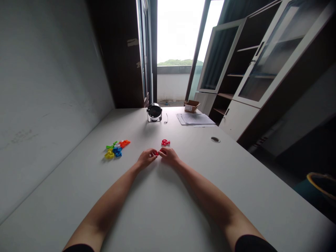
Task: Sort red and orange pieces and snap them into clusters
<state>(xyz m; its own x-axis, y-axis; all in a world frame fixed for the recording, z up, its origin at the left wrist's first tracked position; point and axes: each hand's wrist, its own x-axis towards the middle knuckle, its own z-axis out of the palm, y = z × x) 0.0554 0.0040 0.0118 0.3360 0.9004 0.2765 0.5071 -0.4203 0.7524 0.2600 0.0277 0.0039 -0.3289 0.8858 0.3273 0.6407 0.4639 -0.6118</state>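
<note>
Between my two hands is a small red plastic piece, mostly covered by the fingers. My left hand pinches it from the left, and my right hand grips it from the right. Just beyond the right hand lies a small group of red plastic pieces on the white table. Off to the left sits a loose cluster of coloured pieces: green, orange, blue, yellow and some white. Their exact shapes are too small to make out.
A round black device on a stand is at the table's far side, beside a thin cord. Papers and an open cardboard box lie at the far right, near a cable hole. A wall borders the left.
</note>
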